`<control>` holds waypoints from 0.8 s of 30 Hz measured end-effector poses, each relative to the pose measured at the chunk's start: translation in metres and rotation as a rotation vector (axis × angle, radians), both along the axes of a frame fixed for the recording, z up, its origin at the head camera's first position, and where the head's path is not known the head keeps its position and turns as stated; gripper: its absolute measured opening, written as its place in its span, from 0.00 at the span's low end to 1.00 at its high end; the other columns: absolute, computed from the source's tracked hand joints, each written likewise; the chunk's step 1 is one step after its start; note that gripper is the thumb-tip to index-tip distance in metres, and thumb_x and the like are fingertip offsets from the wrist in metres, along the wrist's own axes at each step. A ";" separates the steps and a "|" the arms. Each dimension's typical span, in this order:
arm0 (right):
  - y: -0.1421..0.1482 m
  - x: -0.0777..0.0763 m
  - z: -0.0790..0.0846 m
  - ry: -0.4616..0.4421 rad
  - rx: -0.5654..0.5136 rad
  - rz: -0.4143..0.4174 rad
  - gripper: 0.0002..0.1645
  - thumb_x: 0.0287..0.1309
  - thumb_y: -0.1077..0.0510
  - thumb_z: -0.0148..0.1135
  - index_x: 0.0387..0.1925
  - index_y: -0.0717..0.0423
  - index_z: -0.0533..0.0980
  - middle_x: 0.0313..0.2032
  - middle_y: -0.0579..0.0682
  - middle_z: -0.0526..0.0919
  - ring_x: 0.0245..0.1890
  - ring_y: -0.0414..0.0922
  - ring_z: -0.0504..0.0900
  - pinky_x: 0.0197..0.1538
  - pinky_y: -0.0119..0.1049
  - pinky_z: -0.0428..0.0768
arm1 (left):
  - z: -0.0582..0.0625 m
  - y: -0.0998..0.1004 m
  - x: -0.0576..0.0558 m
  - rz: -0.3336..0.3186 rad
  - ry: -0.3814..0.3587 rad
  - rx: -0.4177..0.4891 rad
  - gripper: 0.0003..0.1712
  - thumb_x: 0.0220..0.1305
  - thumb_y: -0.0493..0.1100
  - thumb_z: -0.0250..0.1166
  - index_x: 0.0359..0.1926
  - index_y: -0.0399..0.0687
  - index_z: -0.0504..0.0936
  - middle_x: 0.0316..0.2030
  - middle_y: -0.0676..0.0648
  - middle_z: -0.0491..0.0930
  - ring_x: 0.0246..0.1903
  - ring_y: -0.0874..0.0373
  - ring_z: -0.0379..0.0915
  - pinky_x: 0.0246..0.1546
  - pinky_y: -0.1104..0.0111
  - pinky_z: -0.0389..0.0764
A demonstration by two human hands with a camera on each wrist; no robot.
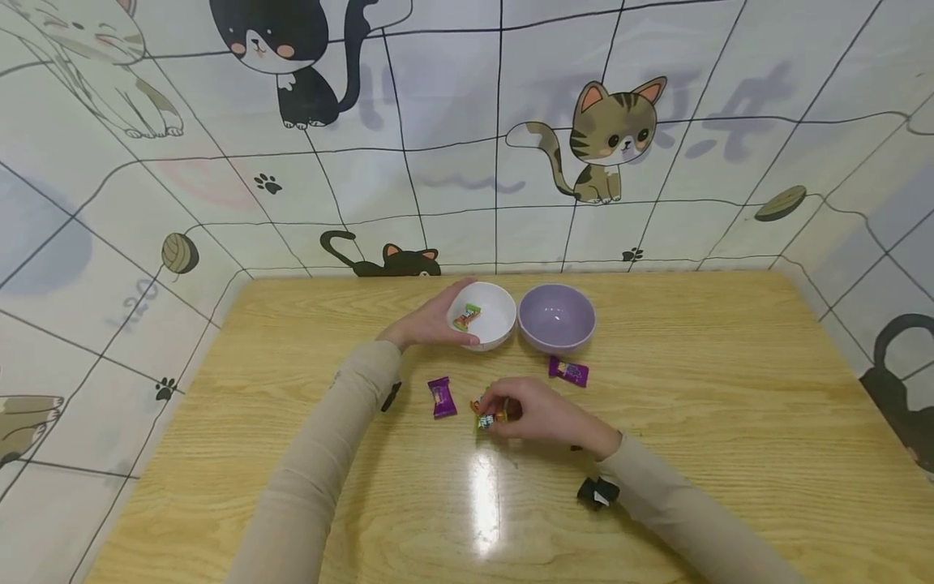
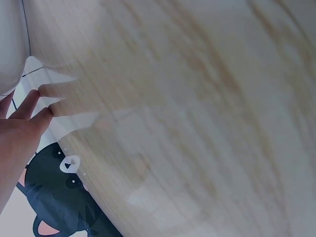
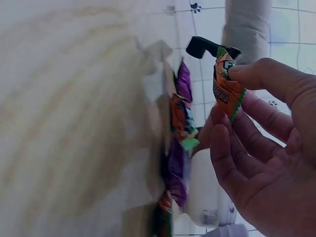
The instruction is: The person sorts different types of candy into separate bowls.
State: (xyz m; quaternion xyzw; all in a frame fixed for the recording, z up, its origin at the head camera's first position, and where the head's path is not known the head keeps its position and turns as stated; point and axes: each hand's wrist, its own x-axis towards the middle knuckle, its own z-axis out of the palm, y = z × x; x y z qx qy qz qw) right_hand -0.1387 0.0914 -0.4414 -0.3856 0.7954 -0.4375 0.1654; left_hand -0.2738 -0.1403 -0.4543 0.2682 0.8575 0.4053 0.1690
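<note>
My left hand (image 1: 430, 322) holds the white bowl (image 1: 499, 316) from its left side, thumb at the near side and fingers at the far side. One orange-and-green wrapped candy (image 1: 467, 317) lies inside that bowl. In the left wrist view, fingers (image 2: 30, 109) rest near the white bowl's wall (image 2: 12, 44). My right hand (image 1: 536, 412) is low over the table, pinching an orange-and-green wrapped candy (image 3: 228, 89) between thumb and fingers. Beneath it another orange-and-green candy (image 3: 180, 116) is on the table. A purple wrapped candy (image 1: 441, 397) lies left of the right hand.
A purple bowl (image 1: 557, 318) stands right beside the white one. Another purple candy (image 1: 568, 371) lies just in front of it. Black straps with devices sit at both wrists, the right one (image 1: 598, 492) plainly visible. A cat-patterned wall (image 1: 452, 186) borders the wooden table (image 1: 693, 365).
</note>
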 end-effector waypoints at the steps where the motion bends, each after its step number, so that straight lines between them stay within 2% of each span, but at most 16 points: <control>1: 0.001 -0.001 0.001 -0.010 -0.009 -0.007 0.11 0.53 0.65 0.69 0.41 0.56 0.80 0.36 0.42 0.81 0.33 0.40 0.77 0.36 0.35 0.79 | 0.000 0.000 0.000 0.000 -0.001 0.000 0.63 0.48 0.46 0.78 0.76 0.49 0.45 0.72 0.43 0.53 0.67 0.49 0.54 0.65 0.56 0.57; 7: 0.009 -0.006 0.010 -0.022 -0.046 -0.072 0.13 0.53 0.68 0.68 0.41 0.55 0.80 0.37 0.43 0.82 0.38 0.42 0.79 0.41 0.36 0.80 | -0.002 0.000 0.000 0.010 -0.008 -0.008 0.63 0.48 0.48 0.78 0.76 0.50 0.45 0.71 0.44 0.53 0.66 0.50 0.55 0.65 0.56 0.57; 11: 0.016 -0.010 0.018 0.012 -0.065 -0.106 0.12 0.53 0.68 0.68 0.41 0.57 0.80 0.36 0.44 0.82 0.38 0.46 0.80 0.40 0.41 0.81 | -0.001 0.001 0.001 0.016 -0.013 -0.009 0.64 0.48 0.48 0.78 0.76 0.51 0.45 0.71 0.43 0.54 0.65 0.50 0.56 0.65 0.56 0.58; 15: 0.024 -0.016 0.022 0.053 -0.060 -0.140 0.11 0.54 0.66 0.68 0.41 0.58 0.80 0.37 0.45 0.82 0.38 0.45 0.80 0.42 0.41 0.80 | 0.000 0.001 0.002 0.024 -0.010 -0.013 0.64 0.48 0.48 0.78 0.76 0.51 0.45 0.70 0.43 0.56 0.65 0.49 0.57 0.64 0.56 0.59; 21: 0.035 -0.023 0.022 0.001 -0.061 -0.207 0.11 0.57 0.64 0.67 0.43 0.55 0.80 0.38 0.46 0.81 0.38 0.46 0.78 0.39 0.43 0.79 | 0.001 0.001 0.003 0.038 -0.015 -0.017 0.64 0.47 0.47 0.79 0.76 0.51 0.46 0.69 0.41 0.57 0.65 0.48 0.57 0.64 0.56 0.59; 24: 0.039 -0.027 0.022 0.007 -0.061 -0.228 0.12 0.56 0.64 0.67 0.43 0.55 0.80 0.37 0.46 0.82 0.37 0.45 0.78 0.39 0.41 0.79 | 0.001 0.001 0.003 0.031 -0.013 -0.010 0.64 0.46 0.47 0.79 0.76 0.49 0.46 0.69 0.41 0.58 0.64 0.49 0.58 0.64 0.57 0.59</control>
